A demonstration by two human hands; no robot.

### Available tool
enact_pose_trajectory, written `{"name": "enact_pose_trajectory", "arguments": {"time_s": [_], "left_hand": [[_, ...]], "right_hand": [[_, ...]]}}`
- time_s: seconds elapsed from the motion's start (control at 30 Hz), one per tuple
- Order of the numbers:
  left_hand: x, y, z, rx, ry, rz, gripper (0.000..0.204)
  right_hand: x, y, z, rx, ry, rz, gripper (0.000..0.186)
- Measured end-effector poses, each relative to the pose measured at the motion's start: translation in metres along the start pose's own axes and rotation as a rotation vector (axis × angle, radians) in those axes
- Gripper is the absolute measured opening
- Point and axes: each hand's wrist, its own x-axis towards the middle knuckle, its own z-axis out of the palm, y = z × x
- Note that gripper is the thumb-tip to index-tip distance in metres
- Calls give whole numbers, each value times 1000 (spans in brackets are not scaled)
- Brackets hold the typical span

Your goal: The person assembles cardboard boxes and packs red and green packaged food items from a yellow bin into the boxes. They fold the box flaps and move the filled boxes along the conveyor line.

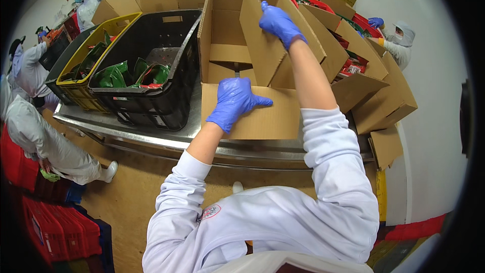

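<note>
An open cardboard box (223,31) stands on the steel table (180,139) in front of me, its near flap (275,121) folded outward toward me. My left hand (233,102), in a blue glove, grips that flap's top edge, fingers curled over it and thumb stretched sideways along it. My right hand (279,24), also gloved, is higher up at the box's right side, holding a tall raised flap (260,60). A black crate (139,109) with green and red packets (116,75) stands just left of the box.
A yellow crate (80,88) sits further left. More cardboard boxes (374,111) and red crates crowd the right and back. Co-workers in white suits (55,141) stand at left and right (401,55). Stacked red crates (65,227) are at lower left; a white wall is at right.
</note>
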Motion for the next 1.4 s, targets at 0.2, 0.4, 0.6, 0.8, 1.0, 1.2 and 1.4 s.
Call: {"name": "enact_pose_trajectory", "arguments": {"time_s": [0.2, 0.4, 0.6, 0.8, 1.0, 1.2, 1.4], "left_hand": [[7, -3, -4, 4, -53, -24, 77], [4, -6, -4, 11, -96, -35, 72], [-3, -18, 1, -50, -133, 40, 71], [-13, -51, -34, -75, -154, 147, 55], [-26, -85, -101, -181, 89, 489, 28], [20, -230, -194, 69, 41, 119, 26], [17, -365, -206, 531, -571, -169, 30]], "right_hand": [[13, -19, 81, 79, -128, 97, 62], [-9, -23, 111, 65, -309, 87, 69], [-13, -16, 120, 185, -524, 88, 66], [-16, -15, 118, 528, -547, 369, 58], [-19, -15, 114, 278, -454, 160, 58], [-16, -30, 113, 315, -505, 239, 65], [-16, -41, 118, 278, -469, 250, 65]]}}
